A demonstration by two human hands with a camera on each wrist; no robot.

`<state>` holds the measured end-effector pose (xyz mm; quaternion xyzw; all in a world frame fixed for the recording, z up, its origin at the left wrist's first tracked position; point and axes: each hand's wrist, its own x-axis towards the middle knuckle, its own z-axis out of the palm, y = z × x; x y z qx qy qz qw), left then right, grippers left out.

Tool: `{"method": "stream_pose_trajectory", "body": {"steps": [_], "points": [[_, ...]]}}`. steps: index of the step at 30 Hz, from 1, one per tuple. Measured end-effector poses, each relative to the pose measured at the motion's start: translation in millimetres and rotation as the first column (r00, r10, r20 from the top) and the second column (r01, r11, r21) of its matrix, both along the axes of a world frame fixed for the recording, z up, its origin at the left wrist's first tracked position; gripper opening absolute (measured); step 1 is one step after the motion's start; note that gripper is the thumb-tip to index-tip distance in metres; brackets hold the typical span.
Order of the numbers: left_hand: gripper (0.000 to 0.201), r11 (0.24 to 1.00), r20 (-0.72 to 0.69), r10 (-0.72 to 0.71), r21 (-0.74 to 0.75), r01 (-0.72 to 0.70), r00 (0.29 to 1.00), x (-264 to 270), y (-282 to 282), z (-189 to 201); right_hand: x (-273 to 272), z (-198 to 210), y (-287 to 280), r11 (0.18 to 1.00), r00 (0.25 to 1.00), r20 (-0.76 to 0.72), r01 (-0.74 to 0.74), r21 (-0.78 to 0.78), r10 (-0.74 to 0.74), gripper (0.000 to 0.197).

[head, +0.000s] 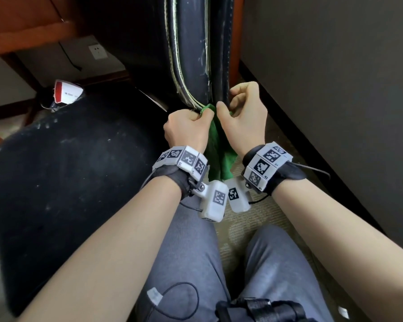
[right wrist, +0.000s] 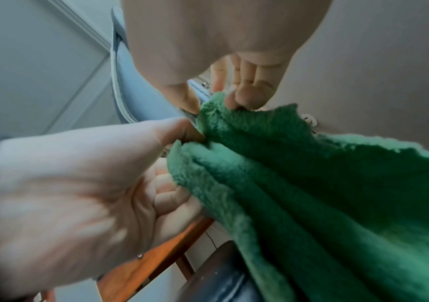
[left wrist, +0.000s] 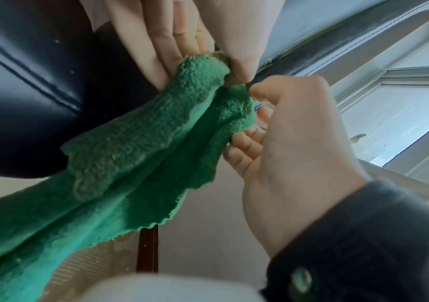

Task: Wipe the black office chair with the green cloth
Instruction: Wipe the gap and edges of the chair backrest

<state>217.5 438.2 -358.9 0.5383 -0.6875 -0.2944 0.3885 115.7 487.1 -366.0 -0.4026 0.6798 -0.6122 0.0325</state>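
The green cloth [head: 219,154] hangs bunched between my two hands at the lower edge of the black office chair's upright backrest [head: 191,54]. My left hand [head: 186,129] grips the cloth's upper part, thumb and curled fingers closed on it [left wrist: 260,114]. My right hand [head: 244,115] pinches the cloth's top fold against the backrest seam, its thumb [right wrist: 182,130] pressed into the fabric [right wrist: 311,183]. The worn, scuffed chair seat [head: 68,170] lies to the left. The cloth's lower end [left wrist: 130,163] dangles free over my lap.
A wooden desk [head: 21,24] stands at the upper left, with a wall outlet [head: 98,51] and a red-and-white packet [head: 68,94] beneath it. A dark panel [head: 335,89] runs close along the right. My legs in grey trousers [head: 196,263] are over patterned carpet [head: 265,217].
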Motion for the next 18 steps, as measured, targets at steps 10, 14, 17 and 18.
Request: {"method": "stream_pose_trajectory", "body": {"steps": [10,14,17,18], "points": [[0.050,0.983,-0.089,0.090,-0.154,-0.103,0.992,23,-3,34,1,11,-12,0.996,0.990,-0.112,0.086,0.022,-0.083,0.028],[0.057,0.997,-0.024,0.068,-0.038,-0.068,0.997,11,4,20,-3,8,-9,0.997,0.986,-0.144,0.082,0.010,-0.080,0.028],[0.062,0.992,-0.057,0.084,0.099,-0.078,0.995,-4,9,8,-5,9,-7,0.997,0.983,-0.172,0.071,0.022,-0.066,0.028],[0.062,0.989,-0.070,0.092,0.124,-0.083,0.993,-8,9,6,-5,9,-6,0.997,0.981,-0.181,0.072,0.027,-0.066,0.027]]}}
